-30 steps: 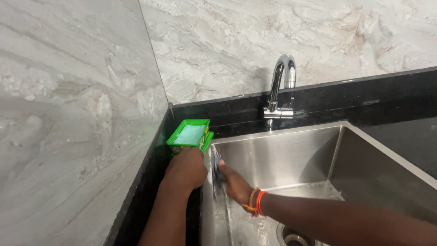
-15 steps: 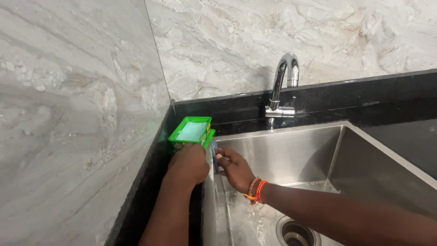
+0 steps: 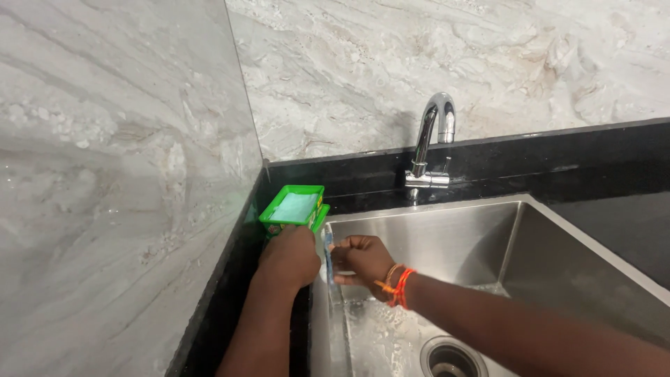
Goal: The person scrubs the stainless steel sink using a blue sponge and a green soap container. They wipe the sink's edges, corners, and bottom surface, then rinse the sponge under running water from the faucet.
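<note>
A green plastic tub (image 3: 294, 207) with pale soap in it sits in the counter's back left corner. My left hand (image 3: 288, 255) rests just in front of it on the black counter edge, fingers curled under; what they hold is hidden. My right hand (image 3: 363, 258) reaches across the sink's left rim. It pinches a small clear, bluish object (image 3: 328, 253) between the two hands, and I cannot tell what that object is. Orange and red thread bands circle my right wrist (image 3: 396, 285).
A steel sink (image 3: 447, 244) fills the right half, with a round drain (image 3: 452, 359) at the bottom and wet patches on its floor. A chrome tap (image 3: 430, 143) stands behind it on the black counter (image 3: 558, 160). Marble walls close in at left and rear.
My right hand has risen from lower in the sink to the left rim, level with my left hand. The left hand stays by the green tub.
</note>
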